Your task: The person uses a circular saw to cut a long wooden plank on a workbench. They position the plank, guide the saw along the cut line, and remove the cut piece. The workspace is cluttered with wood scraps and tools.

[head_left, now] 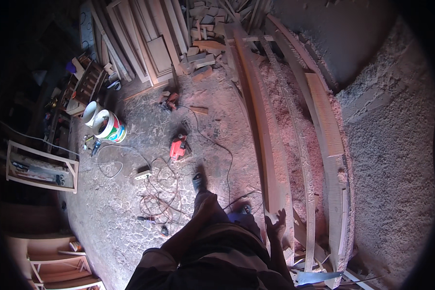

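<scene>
My left hand (208,206) hangs in front of my left thigh, its fingers dark and hard to make out, and I see no object in it. On the other side, my right hand (276,225) is open, fingers apart, holding nothing. It is beside the long wooden plank (271,179) of the workbench-like row to my right; whether it touches the wood I cannot tell. Ahead of my feet a red power tool (178,147) rests on the floor. Farther off lies a second red power tool (169,102) with a dark cable.
Tangled cables (159,200) and a power strip (143,175) lie by my left foot. Two white buckets (112,133) stand at left, near a wooden frame (43,186). Boards (140,43) and offcuts (203,60) are stacked at the back. A saw blade (319,277) shows at lower right, among shavings.
</scene>
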Tool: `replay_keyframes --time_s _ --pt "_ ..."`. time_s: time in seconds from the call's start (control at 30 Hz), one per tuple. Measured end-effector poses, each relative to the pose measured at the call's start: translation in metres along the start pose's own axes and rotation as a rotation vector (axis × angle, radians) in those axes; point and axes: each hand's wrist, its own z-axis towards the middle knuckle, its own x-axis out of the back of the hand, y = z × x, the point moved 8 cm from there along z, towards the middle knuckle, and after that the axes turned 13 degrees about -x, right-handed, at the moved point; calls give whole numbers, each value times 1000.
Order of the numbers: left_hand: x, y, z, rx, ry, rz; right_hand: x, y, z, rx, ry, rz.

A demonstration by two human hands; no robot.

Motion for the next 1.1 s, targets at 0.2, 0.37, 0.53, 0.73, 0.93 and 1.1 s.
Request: replay_keyframes --time_s 0.2,0.37,0.53,0.73,0.93,1.1 --pt "-14 -106 -71 242 -387 -63 -24 -36 -61 -60 -237 -186" --pt "13 -145 -108 764 -602 -161 -197 -122 -27 91 -464 -165" --pt "60 -203 -99 893 -619 -322 -454 -153 24 -39 -681 -153" --pt "89 -269 -80 942 -315 -237 -764 -136 75 -497 -883 136" --pt "100 -312 -86 1005 -192 -279 -966 -135 146 -335 -593 261" --pt "99 -331 -99 1053 -121 -360 -1039 -120 170 -322 -417 233"
